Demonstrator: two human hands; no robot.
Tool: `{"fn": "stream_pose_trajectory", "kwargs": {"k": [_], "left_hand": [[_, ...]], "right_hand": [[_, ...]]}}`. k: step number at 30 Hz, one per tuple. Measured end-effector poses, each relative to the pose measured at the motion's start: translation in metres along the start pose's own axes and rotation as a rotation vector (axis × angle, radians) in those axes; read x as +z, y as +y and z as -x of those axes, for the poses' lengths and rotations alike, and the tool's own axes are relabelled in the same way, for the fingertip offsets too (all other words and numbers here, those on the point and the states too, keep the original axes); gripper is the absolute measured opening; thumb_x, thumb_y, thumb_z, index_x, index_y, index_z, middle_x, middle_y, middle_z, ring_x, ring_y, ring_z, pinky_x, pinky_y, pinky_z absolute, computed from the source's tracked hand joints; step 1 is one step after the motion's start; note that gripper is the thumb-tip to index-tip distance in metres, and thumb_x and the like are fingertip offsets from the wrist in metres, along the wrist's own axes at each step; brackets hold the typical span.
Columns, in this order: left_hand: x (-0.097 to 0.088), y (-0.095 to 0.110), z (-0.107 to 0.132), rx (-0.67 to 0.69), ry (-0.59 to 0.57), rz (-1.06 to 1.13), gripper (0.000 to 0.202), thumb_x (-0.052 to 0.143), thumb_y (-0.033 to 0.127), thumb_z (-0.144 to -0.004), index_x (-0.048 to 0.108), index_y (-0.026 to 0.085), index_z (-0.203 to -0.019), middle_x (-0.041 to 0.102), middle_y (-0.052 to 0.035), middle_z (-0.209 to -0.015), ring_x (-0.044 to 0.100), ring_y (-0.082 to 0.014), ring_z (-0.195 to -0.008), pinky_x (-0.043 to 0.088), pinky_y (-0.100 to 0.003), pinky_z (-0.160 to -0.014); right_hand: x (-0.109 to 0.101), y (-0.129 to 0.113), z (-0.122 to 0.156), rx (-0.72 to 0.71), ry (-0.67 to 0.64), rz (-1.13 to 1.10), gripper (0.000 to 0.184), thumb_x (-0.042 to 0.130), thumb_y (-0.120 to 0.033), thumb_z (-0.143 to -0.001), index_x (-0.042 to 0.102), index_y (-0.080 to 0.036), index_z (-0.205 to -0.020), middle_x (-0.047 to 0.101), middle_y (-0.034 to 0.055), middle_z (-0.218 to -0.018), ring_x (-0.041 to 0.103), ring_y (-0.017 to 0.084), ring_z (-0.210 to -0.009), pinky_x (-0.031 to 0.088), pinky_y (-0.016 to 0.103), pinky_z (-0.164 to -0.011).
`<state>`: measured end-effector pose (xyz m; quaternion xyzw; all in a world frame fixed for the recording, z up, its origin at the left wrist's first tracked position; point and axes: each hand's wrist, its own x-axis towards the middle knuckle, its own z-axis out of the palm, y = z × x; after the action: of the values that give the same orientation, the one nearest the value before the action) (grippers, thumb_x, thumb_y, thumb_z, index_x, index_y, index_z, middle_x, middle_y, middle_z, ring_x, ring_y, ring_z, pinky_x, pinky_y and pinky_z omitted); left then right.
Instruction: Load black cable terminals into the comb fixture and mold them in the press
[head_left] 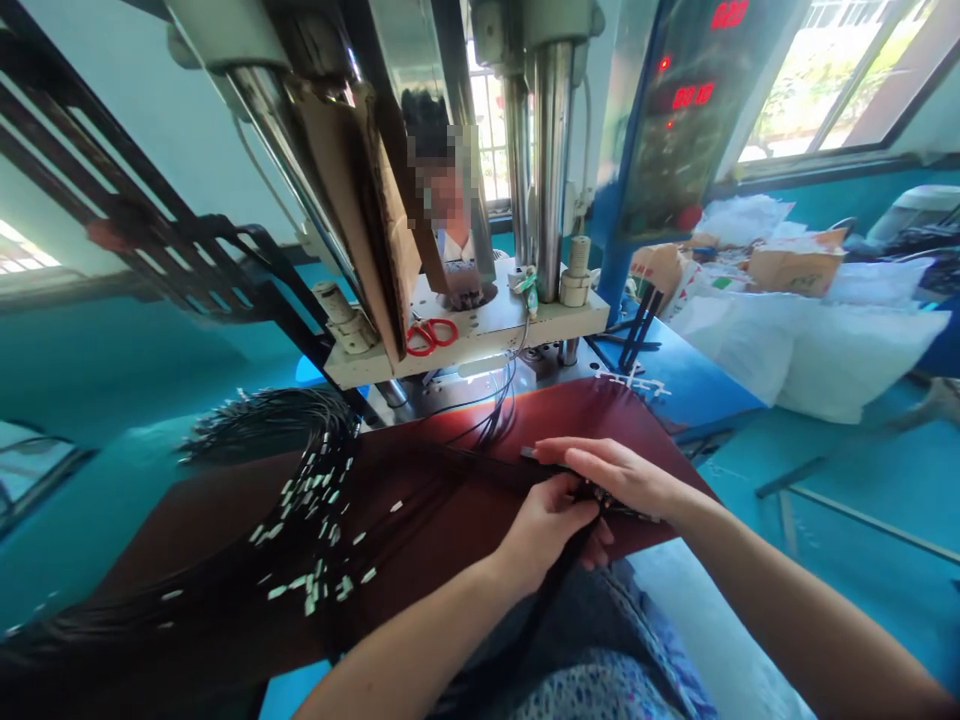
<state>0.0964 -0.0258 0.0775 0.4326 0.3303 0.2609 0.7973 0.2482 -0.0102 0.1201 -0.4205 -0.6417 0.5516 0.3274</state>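
Near the front edge of the reddish-brown tabletop [465,490], my left hand [544,530] is closed round a bunch of black cables [559,580]. Part of the bunch hangs down toward my lap. My right hand [622,475] lies over the cable ends with its fingers stretched out to the left, touching the bunch. Small metal connector ends show between the two hands; most of them are covered. A light connector tip [529,453] pokes out by my right fingertips. On the left, a big pile of black cables [315,440] with silvery connectors spreads across the tabletop.
Behind the tabletop stands a press machine [480,335] with steel columns, with red-handled scissors [431,337] on its plate. A white branched plastic piece [634,380] lies at the back right corner. White sacks [802,340] and a cardboard box stand right. A person [450,210] is behind the press.
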Motion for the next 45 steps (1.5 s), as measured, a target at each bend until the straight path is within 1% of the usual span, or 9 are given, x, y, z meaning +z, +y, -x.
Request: {"fn": "stream_pose_trajectory", "kwargs": {"k": [7, 11, 20, 26, 28, 32, 36, 41, 45], "left_hand": [[0.012, 0.000, -0.019, -0.005, 0.024, 0.084, 0.034, 0.069, 0.037, -0.061, 0.059, 0.007, -0.074, 0.060, -0.0040, -0.058, 0.055, -0.0109, -0.044, 0.043, -0.021, -0.042], [0.010, 0.001, -0.027, 0.044, -0.014, 0.105, 0.034, 0.072, 0.035, -0.059, 0.060, 0.007, -0.075, 0.059, -0.0034, -0.058, 0.053, -0.0098, -0.043, 0.040, -0.020, -0.040], [0.005, -0.003, -0.031, -0.090, -0.084, 0.061, 0.038, 0.072, 0.042, -0.057, 0.059, 0.009, -0.071, 0.055, -0.0020, -0.056, 0.049, -0.0096, -0.041, 0.038, -0.022, -0.039], [0.007, 0.001, -0.027, 0.064, -0.112, -0.027, 0.036, 0.062, 0.047, -0.068, 0.050, 0.013, -0.070, 0.048, 0.0033, -0.051, 0.042, -0.0062, -0.035, 0.029, -0.021, -0.036], [0.000, 0.006, -0.026, 0.132, -0.048, 0.002, 0.033, 0.061, 0.044, -0.070, 0.047, 0.015, -0.076, 0.047, 0.0047, -0.055, 0.040, -0.0046, -0.037, 0.028, -0.019, -0.037], [-0.016, 0.022, -0.022, 0.149, 0.077, 0.152, 0.030, 0.064, 0.036, -0.067, 0.043, 0.016, -0.077, 0.050, 0.0031, -0.064, 0.044, -0.0043, -0.047, 0.032, -0.019, -0.045], [-0.024, 0.031, -0.020, 0.150, 0.064, 0.127, 0.026, 0.065, 0.026, -0.062, 0.048, 0.014, -0.076, 0.049, 0.0032, -0.060, 0.044, -0.0052, -0.047, 0.034, -0.020, -0.045], [-0.024, 0.028, -0.016, 0.142, 0.071, 0.085, 0.029, 0.066, 0.030, -0.064, 0.050, 0.013, -0.081, 0.052, 0.0027, -0.061, 0.050, -0.0075, -0.050, 0.043, -0.021, -0.047], [-0.024, 0.019, -0.014, 0.224, 0.111, 0.027, 0.030, 0.060, 0.039, -0.072, 0.045, 0.018, -0.087, 0.052, 0.0049, -0.060, 0.046, -0.0060, -0.042, 0.036, -0.018, -0.039]], "right_hand": [[0.002, 0.011, -0.004, -0.040, -0.026, 0.205, 0.048, 0.046, -0.050, -0.088, 0.052, -0.020, -0.126, 0.055, 0.0069, -0.124, 0.053, 0.025, -0.110, 0.045, 0.039, -0.093], [-0.001, 0.017, -0.005, -0.053, -0.011, 0.098, 0.047, 0.043, -0.050, -0.089, 0.054, -0.019, -0.123, 0.057, 0.0075, -0.122, 0.055, 0.025, -0.108, 0.046, 0.040, -0.093], [0.000, 0.028, 0.002, -0.082, -0.030, 0.097, 0.051, 0.042, -0.054, -0.088, 0.050, -0.022, -0.128, 0.053, 0.0071, -0.127, 0.048, 0.027, -0.116, 0.039, 0.045, -0.099], [-0.006, 0.025, 0.005, -0.078, -0.022, 0.199, 0.052, 0.033, -0.051, -0.092, 0.046, -0.020, -0.131, 0.049, 0.0088, -0.131, 0.048, 0.026, -0.117, 0.042, 0.040, -0.096], [-0.017, 0.030, 0.013, -0.054, 0.047, 0.325, 0.051, 0.033, -0.047, -0.092, 0.045, -0.017, -0.132, 0.048, 0.0101, -0.132, 0.047, 0.026, -0.118, 0.039, 0.041, -0.098], [-0.039, 0.049, 0.041, 0.074, 0.085, 0.890, 0.040, 0.048, -0.025, -0.081, 0.055, -0.015, -0.119, 0.058, 0.0133, -0.116, 0.053, 0.028, -0.105, 0.041, 0.041, -0.091], [-0.041, 0.063, 0.059, 0.204, 0.061, 1.215, 0.038, 0.040, -0.004, -0.072, 0.060, -0.017, -0.101, 0.059, 0.0092, -0.091, 0.058, 0.021, -0.083, 0.043, 0.029, -0.069], [-0.041, 0.064, 0.046, 0.301, 0.066, 1.290, 0.031, 0.041, -0.004, -0.063, 0.056, -0.017, -0.087, 0.057, 0.0077, -0.088, 0.056, 0.020, -0.085, 0.038, 0.026, -0.066], [-0.063, 0.057, 0.039, 0.400, -0.003, 0.977, 0.017, 0.042, -0.017, -0.067, 0.057, -0.018, -0.074, 0.061, 0.0050, -0.076, 0.056, 0.019, -0.071, 0.039, 0.026, -0.060]]}}
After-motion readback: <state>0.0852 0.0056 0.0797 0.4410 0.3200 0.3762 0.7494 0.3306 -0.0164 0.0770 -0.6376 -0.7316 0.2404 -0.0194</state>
